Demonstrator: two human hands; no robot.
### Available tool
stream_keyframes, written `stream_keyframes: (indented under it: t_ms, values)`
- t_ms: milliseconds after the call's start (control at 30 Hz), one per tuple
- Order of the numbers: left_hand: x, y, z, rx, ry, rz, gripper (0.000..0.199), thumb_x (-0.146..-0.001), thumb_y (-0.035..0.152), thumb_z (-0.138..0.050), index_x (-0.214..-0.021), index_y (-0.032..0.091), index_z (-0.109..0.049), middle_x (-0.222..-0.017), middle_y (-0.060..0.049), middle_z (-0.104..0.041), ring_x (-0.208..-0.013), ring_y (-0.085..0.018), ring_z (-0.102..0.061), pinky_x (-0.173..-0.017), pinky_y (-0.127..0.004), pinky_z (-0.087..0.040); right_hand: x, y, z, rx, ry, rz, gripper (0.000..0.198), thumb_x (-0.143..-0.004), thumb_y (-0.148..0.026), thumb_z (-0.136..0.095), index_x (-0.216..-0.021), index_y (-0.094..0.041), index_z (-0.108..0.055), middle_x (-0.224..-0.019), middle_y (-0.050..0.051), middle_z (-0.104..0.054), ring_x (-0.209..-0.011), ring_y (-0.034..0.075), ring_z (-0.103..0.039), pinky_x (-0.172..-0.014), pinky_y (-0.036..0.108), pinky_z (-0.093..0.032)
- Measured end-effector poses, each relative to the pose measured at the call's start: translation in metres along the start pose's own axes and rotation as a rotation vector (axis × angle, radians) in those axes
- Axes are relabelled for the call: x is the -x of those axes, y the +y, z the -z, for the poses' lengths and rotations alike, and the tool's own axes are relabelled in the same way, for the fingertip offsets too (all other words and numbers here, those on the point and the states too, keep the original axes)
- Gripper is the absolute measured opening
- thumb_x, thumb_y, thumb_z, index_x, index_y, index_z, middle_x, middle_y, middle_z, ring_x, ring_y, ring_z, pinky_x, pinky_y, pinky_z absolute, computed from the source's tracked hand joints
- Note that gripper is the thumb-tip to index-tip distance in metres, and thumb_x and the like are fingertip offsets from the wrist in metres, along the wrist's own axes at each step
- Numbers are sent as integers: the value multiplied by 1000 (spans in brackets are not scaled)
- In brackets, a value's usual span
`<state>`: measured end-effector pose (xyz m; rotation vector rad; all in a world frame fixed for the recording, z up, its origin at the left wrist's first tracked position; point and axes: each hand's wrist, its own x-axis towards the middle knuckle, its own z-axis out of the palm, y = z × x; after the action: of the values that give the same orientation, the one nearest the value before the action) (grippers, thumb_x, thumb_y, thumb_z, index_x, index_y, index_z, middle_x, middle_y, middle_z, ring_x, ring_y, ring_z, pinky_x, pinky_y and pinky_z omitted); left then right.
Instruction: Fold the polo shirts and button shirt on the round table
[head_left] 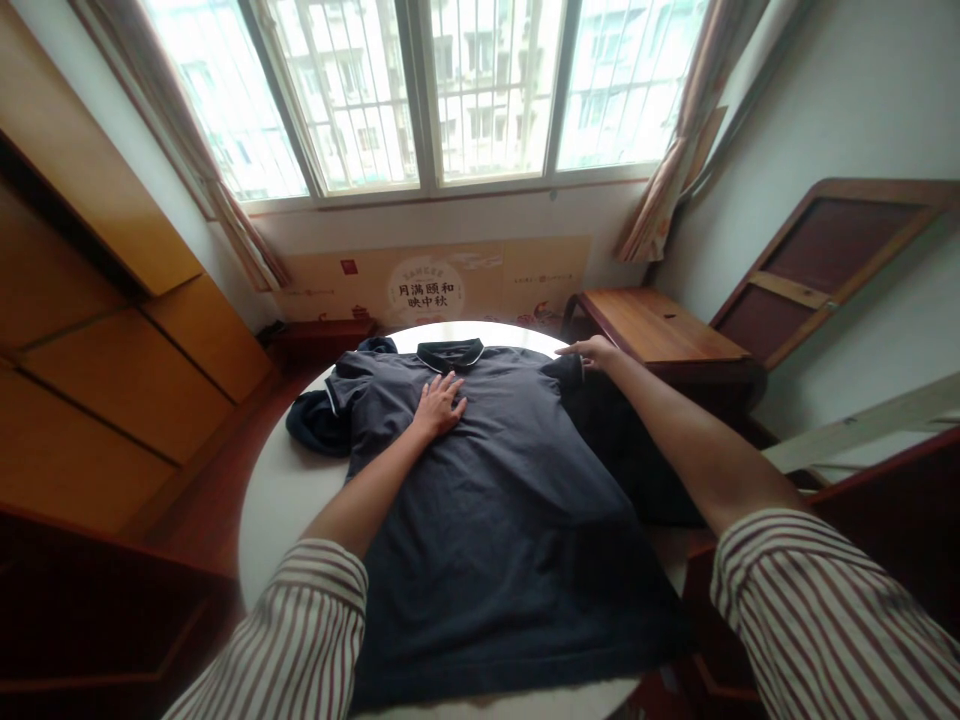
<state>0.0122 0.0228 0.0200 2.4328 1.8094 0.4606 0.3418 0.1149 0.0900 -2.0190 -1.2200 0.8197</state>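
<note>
A dark grey polo shirt point(495, 500) with a black collar is spread out on a round white table point(274, 520), collar toward the window. Flat on its upper chest, fingers spread, lies my left hand point(441, 406). My right hand point(591, 352) is at the shirt's right sleeve point(564, 372), touching its upper edge. At least one finger there is stretched out toward the left; the others are partly hidden. Dark folded cloth point(319, 422) sticks out from beneath the left sleeve. More black cloth point(630, 450) lies to the right, partly behind my forearm.
A wooden side table point(660, 325) stands beyond the right side, with a framed wooden panel point(825, 260) leaning near the wall. Yellow-brown cabinets point(97, 370) line the left. A printed banner point(480, 280) hangs under the barred window point(495, 90). Dark wooden furniture point(90, 610) is close at lower left.
</note>
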Motion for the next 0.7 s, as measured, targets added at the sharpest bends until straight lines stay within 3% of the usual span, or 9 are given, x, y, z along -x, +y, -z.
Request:
stream_keyframes:
  t_ms: [67, 133, 200, 267, 367, 500, 567, 700]
  values:
    - [23, 25, 9, 62, 112, -67, 44, -97, 30, -42, -140, 22, -52, -151, -12, -45, -141, -29, -39, -117, -50, -31, 4, 0, -1, -9, -25, -8, 47, -64, -26, -91, -96, -7, -61, -75, 6, -65, -65, 16, -62, -55, 25, -54]
    - [65, 59, 15, 168, 159, -254, 36, -99, 30, -39, -129, 23, -58, -131, -13, -59, -125, -25, -54, -108, -43, -44, 7, 2, -3, -3, -34, -10, 44, -65, -26, -89, -94, -7, -62, -72, 6, -65, -65, 17, -63, -54, 26, -55]
    - [122, 95, 16, 250, 71, -507, 29, -99, 41, -40, -111, 25, -62, -107, -11, -66, -101, -22, -64, -89, -37, -54, 8, 4, -6, 19, -25, -1, 38, -67, -25, -87, -92, -7, -65, -73, 8, -66, -68, 20, -65, -56, 28, -56]
    - [179, 122, 14, 230, -69, -757, 42, -90, 64, -50, -95, 24, -61, -87, -8, -64, -76, -21, -62, -65, -35, -54, 8, 7, -7, 54, 12, 26, 30, -69, -21, -83, -92, -7, -67, -80, 11, -68, -76, 23, -68, -63, 30, -57]
    - [232, 140, 9, 114, -127, -843, 54, -84, 74, -51, -95, 22, -59, -83, -9, -61, -71, -23, -60, -51, -37, -47, 6, 8, -6, 120, 95, 90, 26, -73, -13, -74, -99, -11, -70, -99, 14, -71, -99, 26, -67, -82, 32, -56]
    - [244, 139, 11, -21, -166, -891, 23, -98, 40, -46, -94, 20, -58, -79, -9, -59, -66, -22, -60, -44, -35, -41, 2, 6, -3, 204, 160, 124, 33, -75, -10, -69, -108, -15, -71, -117, 17, -68, -115, 29, -62, -99, 37, -48]
    - [243, 139, 15, -33, -200, -927, 15, -97, 26, -45, -92, 20, -58, -76, -10, -58, -61, -20, -58, -41, -33, -39, -1, 5, -4, 236, 153, 121, 32, -74, -12, -71, -105, -13, -72, -115, 19, -69, -112, 30, -64, -97, 38, -49]
    - [248, 143, 21, 14, -273, -979, 13, -95, 22, -49, -87, 17, -58, -75, -9, -59, -59, -19, -58, -39, -32, -39, -3, 11, -8, 277, 93, 149, 28, -70, -18, -75, -97, -9, -73, -97, 16, -72, -98, 27, -67, -86, 34, -54]
